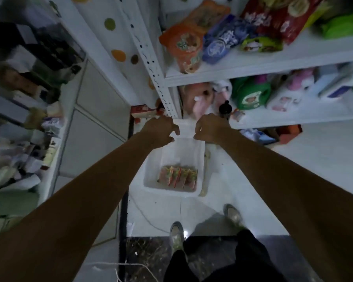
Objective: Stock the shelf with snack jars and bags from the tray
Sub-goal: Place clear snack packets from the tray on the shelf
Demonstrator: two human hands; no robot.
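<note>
A white tray [171,192] stands on the floor below the white shelf [273,72]. In its near end lie a few pink and green snack packets [178,176]. Above the tray's far end, my left hand [161,129] and my right hand [212,127] curl their fingers round the two sides of a blurred white container [185,128]. On the upper shelf board lie an orange bag [183,47], a blue bag [222,43] and a red bag [277,17]. The lower board holds a green bag [251,96], pink packs [200,99] and a dark-lidded jar [225,108].
A crowded rack of goods [29,119] fills the left side beside a grey cabinet [98,123]. The shelf's perforated white post [161,86] rises just beyond my left hand. My two shoes [176,235] stand behind the tray, near a thin cable [143,214] and a dark mat [151,257].
</note>
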